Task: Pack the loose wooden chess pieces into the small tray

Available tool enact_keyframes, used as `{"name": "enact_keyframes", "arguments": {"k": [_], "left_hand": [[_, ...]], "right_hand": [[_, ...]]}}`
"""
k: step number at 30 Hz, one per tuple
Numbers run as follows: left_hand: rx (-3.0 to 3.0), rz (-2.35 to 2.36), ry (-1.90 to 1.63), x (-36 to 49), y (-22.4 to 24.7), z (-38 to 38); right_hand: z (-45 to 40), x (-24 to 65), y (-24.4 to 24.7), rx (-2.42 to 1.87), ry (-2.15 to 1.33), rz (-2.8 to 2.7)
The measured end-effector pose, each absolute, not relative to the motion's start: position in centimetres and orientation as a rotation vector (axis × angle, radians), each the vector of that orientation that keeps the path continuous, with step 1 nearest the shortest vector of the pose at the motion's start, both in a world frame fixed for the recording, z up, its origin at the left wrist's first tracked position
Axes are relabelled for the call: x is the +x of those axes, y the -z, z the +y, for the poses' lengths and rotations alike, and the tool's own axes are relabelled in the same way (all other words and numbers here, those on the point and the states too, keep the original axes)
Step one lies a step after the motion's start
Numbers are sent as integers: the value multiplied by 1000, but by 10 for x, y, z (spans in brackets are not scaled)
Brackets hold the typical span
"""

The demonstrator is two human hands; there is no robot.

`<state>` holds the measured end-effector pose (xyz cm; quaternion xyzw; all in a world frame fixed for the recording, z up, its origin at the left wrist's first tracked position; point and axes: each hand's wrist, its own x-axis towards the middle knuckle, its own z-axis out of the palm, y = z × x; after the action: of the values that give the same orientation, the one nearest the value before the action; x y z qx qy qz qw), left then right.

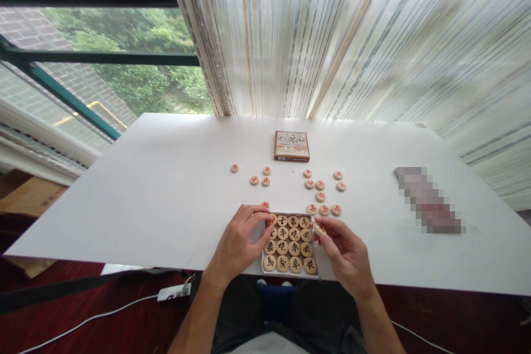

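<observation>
Ideally, level the tilted piece pinched in the right hand, lower centre; left hand at the tray: grip unclear.

Fourteen red-marked tabletop discs, one tray, one box

The bare left forearm and right forearm slant inward. The left hand extends rightward, fingers bent, thumb tip apart from the index finger. The right hand faces it, thumb and fingertips pinched together.
</observation>
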<state>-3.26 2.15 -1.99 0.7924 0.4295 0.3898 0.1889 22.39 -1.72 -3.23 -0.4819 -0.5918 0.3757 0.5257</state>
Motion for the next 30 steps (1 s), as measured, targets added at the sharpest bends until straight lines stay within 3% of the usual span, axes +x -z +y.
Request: {"name": "enact_keyframes", "arguments": {"k": [9, 30], "left_hand": [[2235, 1206, -1095, -32, 20, 20], [2246, 1207, -1122, -32, 21, 21]], "right_hand": [[-14, 225, 28, -1180, -747, -1545], [-14, 221, 31, -1239, -763, -1406]]}}
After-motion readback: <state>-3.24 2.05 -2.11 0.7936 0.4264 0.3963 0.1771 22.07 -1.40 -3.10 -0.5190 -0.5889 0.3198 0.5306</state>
